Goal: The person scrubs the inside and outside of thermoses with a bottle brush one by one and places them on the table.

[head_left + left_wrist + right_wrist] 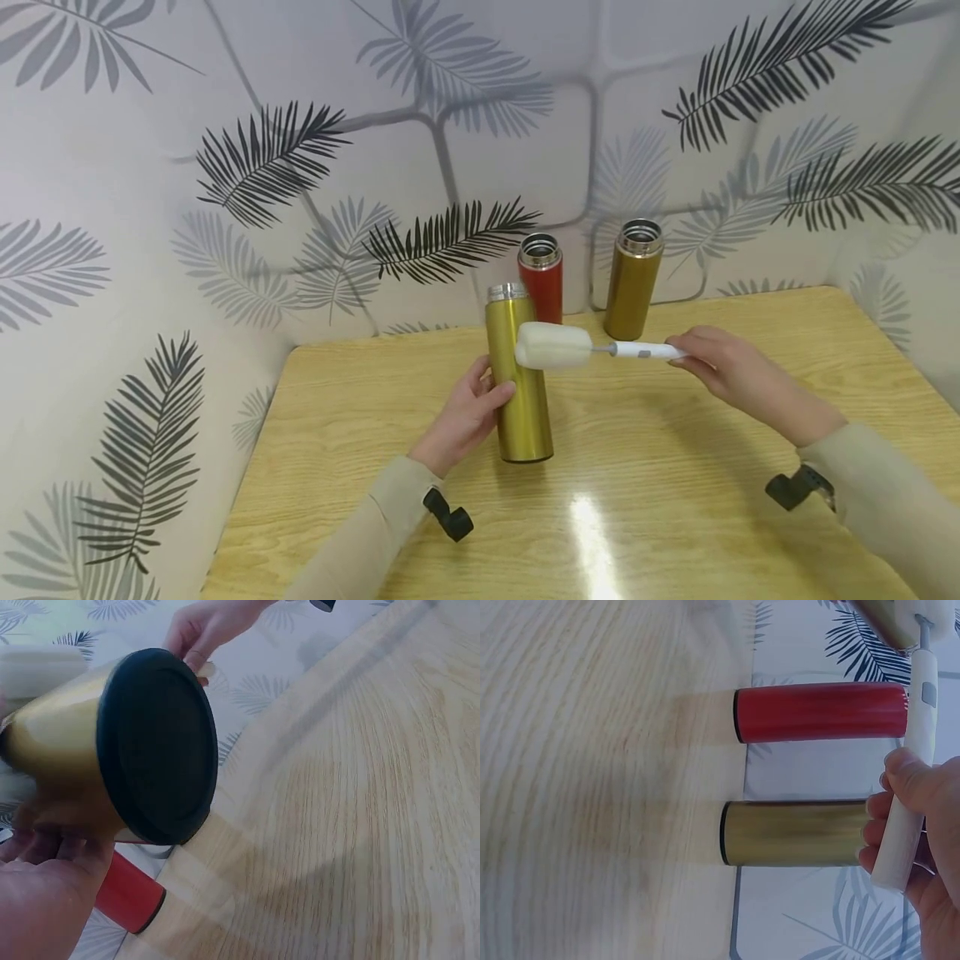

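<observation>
My left hand (472, 407) grips a gold thermos flask (525, 417) round its middle and holds it slightly tilted, its steel mouth uncapped at the top. In the left wrist view the flask's black base (159, 746) faces the camera, lifted off the table. The fingers of my right hand (716, 362) hold the white handle of a bottle brush (647, 350) level. Its cream sponge head (555, 346) overlaps the upper side of the gold flask in the head view. In the right wrist view, my right hand (922, 825) curls round the handle (909, 802).
A red thermos flask (551, 292) stands uncapped at the table's back edge, partly behind the gold one. To its right stands a darker gold flask (632, 292), also uncapped. The wooden table (360, 417) meets a leaf-patterned wall (315, 167).
</observation>
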Action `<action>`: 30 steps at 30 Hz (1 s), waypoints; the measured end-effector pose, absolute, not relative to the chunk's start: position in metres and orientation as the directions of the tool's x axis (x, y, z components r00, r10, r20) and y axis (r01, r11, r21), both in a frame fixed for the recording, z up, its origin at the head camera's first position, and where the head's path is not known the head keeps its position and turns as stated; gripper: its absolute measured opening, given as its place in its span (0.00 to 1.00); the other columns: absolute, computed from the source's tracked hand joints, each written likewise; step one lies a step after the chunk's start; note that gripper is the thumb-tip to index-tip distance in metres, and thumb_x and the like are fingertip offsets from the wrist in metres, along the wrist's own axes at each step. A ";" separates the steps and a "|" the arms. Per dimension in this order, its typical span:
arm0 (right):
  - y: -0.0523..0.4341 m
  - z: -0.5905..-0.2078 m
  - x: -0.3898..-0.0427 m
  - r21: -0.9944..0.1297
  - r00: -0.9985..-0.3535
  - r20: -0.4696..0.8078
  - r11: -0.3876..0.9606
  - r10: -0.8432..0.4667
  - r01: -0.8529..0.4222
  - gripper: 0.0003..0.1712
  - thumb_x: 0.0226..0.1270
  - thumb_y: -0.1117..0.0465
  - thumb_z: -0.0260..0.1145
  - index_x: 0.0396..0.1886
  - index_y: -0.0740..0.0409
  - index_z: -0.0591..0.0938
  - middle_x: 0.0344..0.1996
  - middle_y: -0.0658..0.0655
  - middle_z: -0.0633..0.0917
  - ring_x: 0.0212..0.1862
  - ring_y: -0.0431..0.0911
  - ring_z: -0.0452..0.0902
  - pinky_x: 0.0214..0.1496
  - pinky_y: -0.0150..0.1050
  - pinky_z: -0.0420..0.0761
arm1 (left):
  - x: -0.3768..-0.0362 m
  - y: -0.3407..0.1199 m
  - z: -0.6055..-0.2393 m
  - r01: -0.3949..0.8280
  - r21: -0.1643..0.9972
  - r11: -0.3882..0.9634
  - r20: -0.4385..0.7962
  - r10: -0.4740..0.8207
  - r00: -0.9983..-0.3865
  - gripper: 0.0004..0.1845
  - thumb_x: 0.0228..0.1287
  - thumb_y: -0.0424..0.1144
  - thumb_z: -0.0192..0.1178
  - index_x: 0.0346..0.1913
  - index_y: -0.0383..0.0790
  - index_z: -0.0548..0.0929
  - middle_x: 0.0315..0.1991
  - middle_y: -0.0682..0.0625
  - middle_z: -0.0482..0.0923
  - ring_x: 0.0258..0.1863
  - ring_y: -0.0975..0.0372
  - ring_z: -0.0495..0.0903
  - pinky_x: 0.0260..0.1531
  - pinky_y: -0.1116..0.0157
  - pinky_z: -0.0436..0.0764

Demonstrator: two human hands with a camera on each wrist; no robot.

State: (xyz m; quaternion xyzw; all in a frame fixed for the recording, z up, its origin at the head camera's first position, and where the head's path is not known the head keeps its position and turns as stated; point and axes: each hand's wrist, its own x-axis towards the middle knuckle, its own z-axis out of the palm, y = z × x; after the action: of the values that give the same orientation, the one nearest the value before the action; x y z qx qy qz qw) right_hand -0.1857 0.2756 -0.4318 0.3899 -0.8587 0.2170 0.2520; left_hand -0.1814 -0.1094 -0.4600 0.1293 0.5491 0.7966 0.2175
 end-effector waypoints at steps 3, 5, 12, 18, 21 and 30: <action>0.276 -0.428 -0.186 -0.179 -0.585 0.602 0.622 -0.544 -0.762 0.10 0.71 0.62 0.69 0.47 0.63 0.86 0.36 0.54 0.86 0.35 0.45 0.80 0.34 0.45 0.84 | -0.181 -0.108 -0.460 -0.199 0.942 -0.271 -0.041 0.494 -0.868 0.30 0.78 0.36 0.58 0.76 0.39 0.60 0.61 0.46 0.75 0.57 0.58 0.79 0.61 0.60 0.78; 0.276 -0.425 -0.186 -0.178 -0.592 0.609 0.636 -0.528 -0.751 0.10 0.67 0.67 0.74 0.47 0.64 0.86 0.36 0.55 0.86 0.34 0.46 0.81 0.34 0.46 0.84 | -0.181 -0.108 -0.460 -0.197 0.946 -0.259 -0.046 0.496 -0.867 0.31 0.78 0.35 0.56 0.78 0.39 0.60 0.64 0.44 0.73 0.58 0.58 0.78 0.62 0.59 0.77; 0.276 -0.421 -0.187 -0.176 -0.599 0.621 0.654 -0.506 -0.736 0.18 0.55 0.77 0.77 0.47 0.66 0.86 0.35 0.56 0.86 0.33 0.45 0.78 0.32 0.47 0.82 | -0.182 -0.109 -0.458 -0.207 0.953 -0.223 -0.085 0.457 -0.886 0.32 0.78 0.35 0.56 0.79 0.38 0.60 0.67 0.40 0.72 0.57 0.58 0.80 0.61 0.59 0.78; 0.276 -0.427 -0.187 -0.188 -0.591 0.612 0.629 -0.525 -0.754 0.16 0.57 0.73 0.78 0.45 0.64 0.87 0.35 0.54 0.86 0.34 0.44 0.79 0.33 0.46 0.83 | -0.185 -0.110 -0.461 -0.217 0.949 -0.231 -0.096 0.444 -0.891 0.30 0.78 0.34 0.56 0.78 0.37 0.61 0.61 0.45 0.78 0.56 0.59 0.81 0.63 0.57 0.77; 0.276 -0.432 -0.187 -0.184 -0.580 0.603 0.613 -0.547 -0.768 0.16 0.56 0.73 0.79 0.45 0.63 0.87 0.35 0.52 0.86 0.34 0.44 0.79 0.34 0.45 0.84 | -0.186 -0.110 -0.461 -0.209 0.948 -0.240 -0.084 0.444 -0.892 0.30 0.80 0.36 0.53 0.79 0.37 0.60 0.59 0.47 0.79 0.57 0.60 0.80 0.67 0.54 0.73; 0.274 -0.443 -0.183 -0.179 -0.556 0.572 0.569 -0.603 -0.802 0.24 0.47 0.77 0.79 0.47 0.63 0.87 0.36 0.49 0.85 0.35 0.40 0.78 0.34 0.40 0.83 | -0.189 -0.111 -0.460 -0.177 0.928 -0.328 -0.036 0.393 -0.919 0.28 0.83 0.36 0.49 0.80 0.38 0.58 0.61 0.46 0.77 0.59 0.59 0.78 0.65 0.59 0.74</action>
State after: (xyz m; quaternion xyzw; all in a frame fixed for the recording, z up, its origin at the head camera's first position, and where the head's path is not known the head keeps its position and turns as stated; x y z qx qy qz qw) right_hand -0.1827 0.2735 -0.4434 0.4109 -0.8551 0.2157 0.2311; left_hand -0.1886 -0.1108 -0.4597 0.0978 0.5522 0.8090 0.1760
